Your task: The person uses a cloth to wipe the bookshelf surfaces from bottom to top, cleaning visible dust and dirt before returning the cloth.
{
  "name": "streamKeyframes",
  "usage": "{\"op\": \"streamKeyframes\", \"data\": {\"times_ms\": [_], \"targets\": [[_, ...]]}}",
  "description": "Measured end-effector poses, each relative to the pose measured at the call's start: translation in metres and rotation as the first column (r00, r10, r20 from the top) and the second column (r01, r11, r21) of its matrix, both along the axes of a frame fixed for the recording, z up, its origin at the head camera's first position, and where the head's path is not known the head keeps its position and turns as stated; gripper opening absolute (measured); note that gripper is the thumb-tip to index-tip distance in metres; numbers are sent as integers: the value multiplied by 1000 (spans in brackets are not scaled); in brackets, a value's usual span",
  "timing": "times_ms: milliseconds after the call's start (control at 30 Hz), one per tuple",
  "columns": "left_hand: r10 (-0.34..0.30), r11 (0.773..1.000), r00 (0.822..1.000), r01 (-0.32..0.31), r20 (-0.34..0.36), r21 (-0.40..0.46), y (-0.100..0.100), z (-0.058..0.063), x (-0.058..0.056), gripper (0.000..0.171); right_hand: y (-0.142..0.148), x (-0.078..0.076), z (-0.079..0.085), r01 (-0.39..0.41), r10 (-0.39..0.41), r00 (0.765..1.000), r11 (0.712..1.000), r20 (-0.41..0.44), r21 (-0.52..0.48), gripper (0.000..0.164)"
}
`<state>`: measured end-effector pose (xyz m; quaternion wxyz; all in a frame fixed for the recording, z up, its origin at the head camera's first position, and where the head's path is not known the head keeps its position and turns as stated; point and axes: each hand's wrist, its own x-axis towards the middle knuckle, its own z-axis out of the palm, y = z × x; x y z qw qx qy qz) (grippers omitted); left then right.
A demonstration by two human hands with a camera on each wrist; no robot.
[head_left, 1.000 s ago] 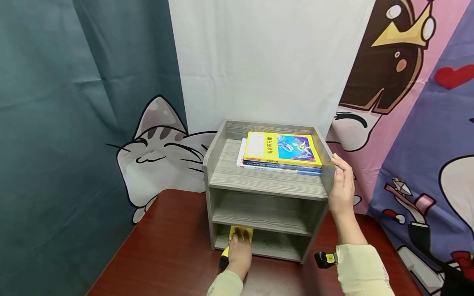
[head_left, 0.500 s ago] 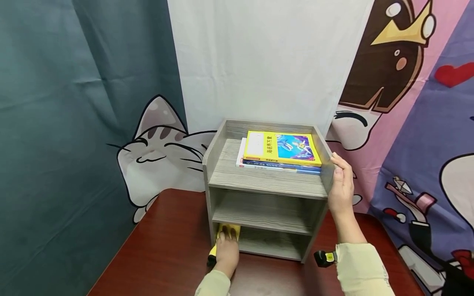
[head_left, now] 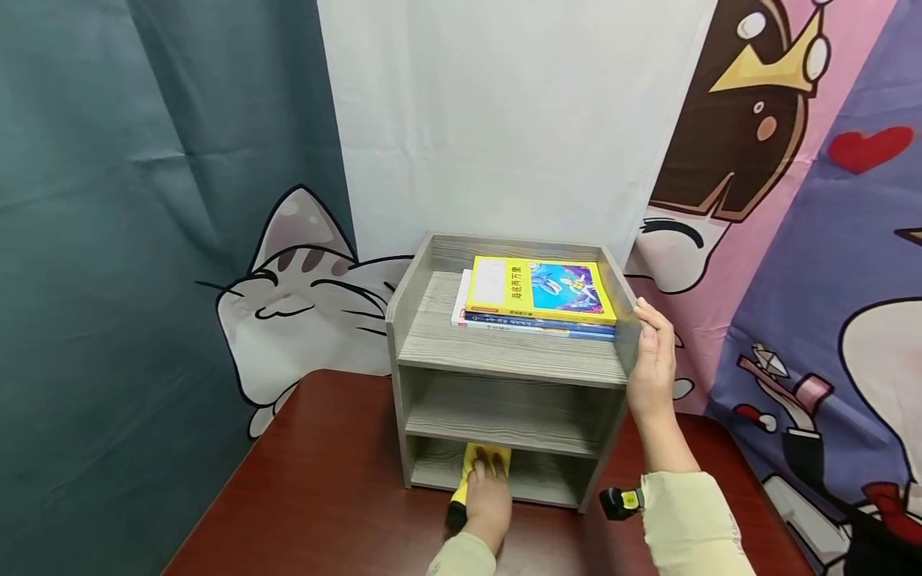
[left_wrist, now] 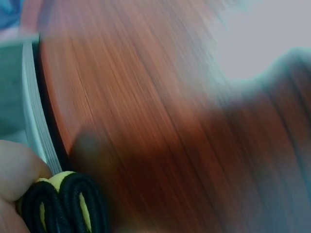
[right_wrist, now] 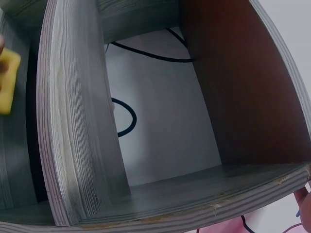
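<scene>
My left hand [head_left: 488, 494] holds a folded yellow cloth [head_left: 461, 490] with black edging, flat on the bottom board of a small grey wood-grain shelf unit [head_left: 432, 340]. Its fingers spread over the cloth, and in the left wrist view the thumb [left_wrist: 17, 167] lies against the cloth's doubled edge [left_wrist: 63, 206]. At the unit's right side panel [head_left: 631, 340], my right hand [head_left: 654, 368] grips the upper front edge. The right wrist view catches the yellow cloth [right_wrist: 8, 87] at far left, beyond the middle board [right_wrist: 80, 121]. Most of the left palm is hidden.
A stack of books [head_left: 562, 292], a yellow one uppermost, lies on the unit's top board. The unit stands on a reddish-brown table [head_left: 310, 472] before a printed curtain [head_left: 504, 120]. Dark cables [right_wrist: 150, 53] show through the unit's open back.
The left hand and cloth slid left along the bottom board, then back right to about the middle. The right hand keeps its hold on the side panel. The head view shifted slightly.
</scene>
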<state>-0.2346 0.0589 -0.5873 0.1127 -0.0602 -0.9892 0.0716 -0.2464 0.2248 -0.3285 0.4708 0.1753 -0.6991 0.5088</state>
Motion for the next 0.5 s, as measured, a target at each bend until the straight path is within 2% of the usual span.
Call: {"op": "streamKeyframes", "data": {"times_ms": [233,400,500], "targets": [[-17,1000,1000,16,11,12,0,-3,3,42,-3,1,-1,5,-5,1000,1000,8,23,29],[-33,999,999,33,0,40,-16,-3,1,41,0,2,-1,16,-15,1000,999,-6,36,29],[-23,998,1000,24,-15,58,-31,1,-1,39,0,2,1,17,-16,1000,999,-13,37,29]]}}
